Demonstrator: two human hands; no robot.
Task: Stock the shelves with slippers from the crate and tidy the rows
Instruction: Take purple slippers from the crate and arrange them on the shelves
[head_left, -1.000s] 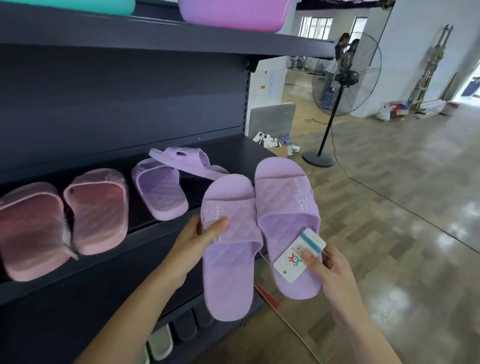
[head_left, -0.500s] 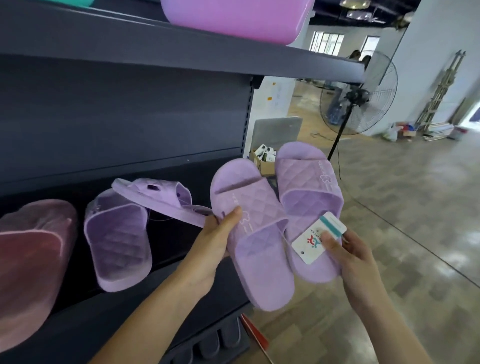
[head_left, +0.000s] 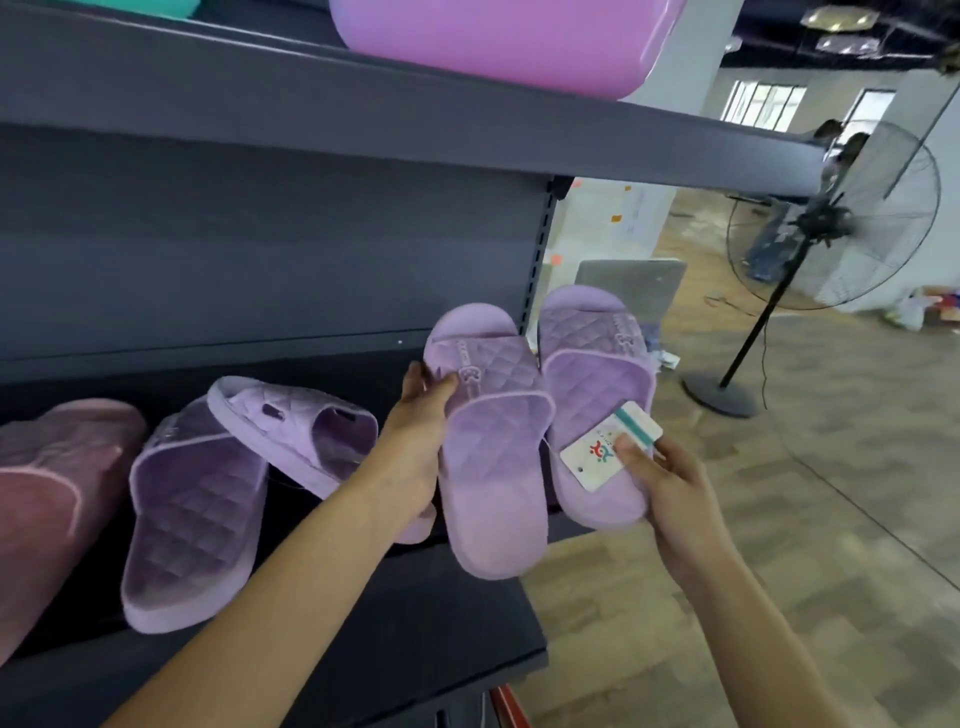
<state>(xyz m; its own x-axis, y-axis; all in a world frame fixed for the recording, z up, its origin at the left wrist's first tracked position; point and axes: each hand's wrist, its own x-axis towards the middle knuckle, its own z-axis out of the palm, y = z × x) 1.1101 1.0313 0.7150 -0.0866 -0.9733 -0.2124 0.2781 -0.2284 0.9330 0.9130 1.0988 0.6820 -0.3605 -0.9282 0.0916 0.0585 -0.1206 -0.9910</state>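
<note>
Head view: the person stands at a dark shelf (head_left: 441, 623), holding a pair of lilac quilted slippers side by side over its right end. The left hand (head_left: 415, 441) grips the first lilac slipper (head_left: 493, 467) at the left edge of its strap, thumb lying on top of the quilting and the other fingers hidden beneath. This slipper's long axis runs from the heel, low and nearest the person, up to the toe, which points at the shelf's back panel. The heel hangs out past the shelf's front edge.

The right hand (head_left: 670, 483) grasps the second lilac slipper (head_left: 597, 395) near its heel. The thumb pins a white card tag (head_left: 597, 452) against the footbed and the fingers curl round behind. It lies parallel to the first, toe up and away, just beside it and out beyond the shelf's right end.

On the shelf to the left lies another lilac slipper (head_left: 192, 519), sole down with its heel toward the front. Its mate (head_left: 301, 431) is tipped on edge and leans across it. A pink slipper (head_left: 47, 493) sits further left. A pink tub (head_left: 493, 41) stands on the shelf above, and a pedestal fan (head_left: 831, 223) stands on the floor behind.
</note>
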